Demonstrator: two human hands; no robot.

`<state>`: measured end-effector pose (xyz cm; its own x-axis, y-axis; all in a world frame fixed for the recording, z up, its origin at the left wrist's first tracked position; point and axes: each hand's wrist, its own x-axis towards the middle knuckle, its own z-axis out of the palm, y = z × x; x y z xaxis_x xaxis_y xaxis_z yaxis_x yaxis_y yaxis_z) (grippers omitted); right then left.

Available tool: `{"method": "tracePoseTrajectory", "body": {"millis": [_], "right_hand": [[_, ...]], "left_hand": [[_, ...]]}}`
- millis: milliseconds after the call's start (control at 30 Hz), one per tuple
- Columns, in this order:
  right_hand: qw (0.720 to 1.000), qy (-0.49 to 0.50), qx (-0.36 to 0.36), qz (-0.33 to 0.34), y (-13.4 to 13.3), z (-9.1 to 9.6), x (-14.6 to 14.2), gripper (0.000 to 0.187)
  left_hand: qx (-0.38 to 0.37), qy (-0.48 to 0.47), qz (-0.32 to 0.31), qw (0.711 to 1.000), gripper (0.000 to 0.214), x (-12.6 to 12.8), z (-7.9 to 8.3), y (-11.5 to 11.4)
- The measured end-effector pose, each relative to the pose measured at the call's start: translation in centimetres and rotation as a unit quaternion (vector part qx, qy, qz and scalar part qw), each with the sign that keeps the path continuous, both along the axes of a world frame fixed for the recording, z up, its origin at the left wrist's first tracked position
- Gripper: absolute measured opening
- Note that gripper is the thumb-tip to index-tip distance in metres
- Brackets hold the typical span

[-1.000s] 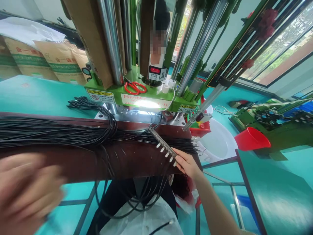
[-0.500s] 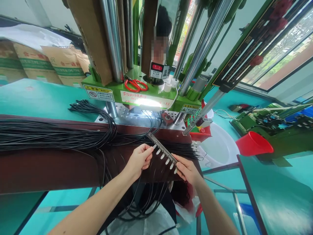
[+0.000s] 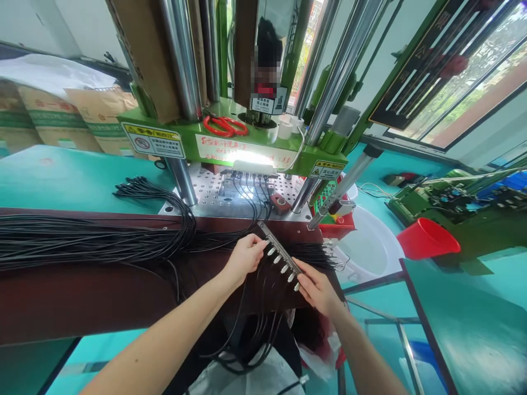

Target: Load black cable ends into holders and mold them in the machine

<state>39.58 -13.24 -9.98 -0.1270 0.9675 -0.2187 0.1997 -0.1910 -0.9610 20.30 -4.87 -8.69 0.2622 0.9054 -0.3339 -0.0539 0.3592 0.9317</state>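
My right hand (image 3: 317,288) grips the lower right end of a narrow metal bar (image 3: 284,252), held at a slant over the brown bench edge. Along the bar's near side sits a row of several silver cable plugs (image 3: 284,269), with black cables hanging below. My left hand (image 3: 249,255) is closed in a pinch on a cable plug (image 3: 265,242) near the bar's upper left end; fingers partly hide it. Beyond the bar, black cables (image 3: 253,200) run into a mold (image 3: 242,186) on the press's perforated metal plate (image 3: 201,189).
A thick bundle of black cables (image 3: 82,238) lies along the brown bench (image 3: 102,296). The green press platen (image 3: 189,140) carries red-handled scissors (image 3: 224,126). To the right stand a white tub (image 3: 374,247) and a red bucket (image 3: 428,238). Metal columns (image 3: 181,178) flank the plate.
The green platen has risen, widening the gap over the perforated plate and showing cables in the mold. My left hand has shifted slightly right and up, still pinching at the bar's end.
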Motion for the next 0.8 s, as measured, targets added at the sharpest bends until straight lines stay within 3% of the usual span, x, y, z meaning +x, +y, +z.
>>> {"method": "tracePoseTrajectory", "body": {"millis": [100,167,233,333,433,500,567,633,667,733,800], "right_hand": [[0.998,0.010,-0.020,-0.062,0.1,0.6,0.7,0.048],[0.997,-0.004,-0.024,-0.073,0.5,0.8,1.4,0.041],[0.997,-0.032,-0.025,-0.068,1.3,0.7,2.1,0.033],[0.994,-0.093,-0.037,-0.048,3.0,0.6,2.4,0.024],[0.976,-0.218,-0.027,0.015,4.1,1.4,1.9,0.018],[0.925,-0.375,0.031,0.063,4.2,2.7,1.4,0.016],[0.828,-0.543,0.094,0.099,4.2,4.3,0.8,0.019],[0.743,-0.647,0.120,0.120,5.0,5.7,0.3,0.022],[0.727,-0.663,0.125,0.126,5.9,6.3,-0.1,0.024],[0.749,-0.631,0.151,0.132,8.8,7.1,-1.0,0.026],[0.808,-0.540,0.206,0.108,13.0,7.4,-2.4,0.022]], "left_hand": [[0.144,0.129,-0.071,0.979,0.011,0.3,0.8,0.8],[0.276,0.208,-0.087,0.934,0.012,-0.1,1.7,1.2],[0.355,0.260,-0.066,0.895,0.020,-0.9,2.4,1.7],[0.362,0.312,-0.019,0.878,0.023,-2.6,2.4,3.4],[0.345,0.361,0.007,0.866,0.024,-4.2,1.1,5.2],[0.335,0.396,-0.004,0.855,0.025,-4.8,-0.1,5.8],[0.333,0.436,-0.030,0.835,0.028,-4.9,-1.1,5.8],[0.342,0.476,-0.055,0.808,0.032,-4.6,-1.5,5.5],[0.351,0.493,-0.063,0.793,0.034,-4.5,-1.6,5.3],[0.375,0.519,-0.072,0.764,0.038,-4.2,-1.7,4.9],[0.399,0.537,-0.077,0.739,0.041,-4.2,-1.6,4.6]]}}
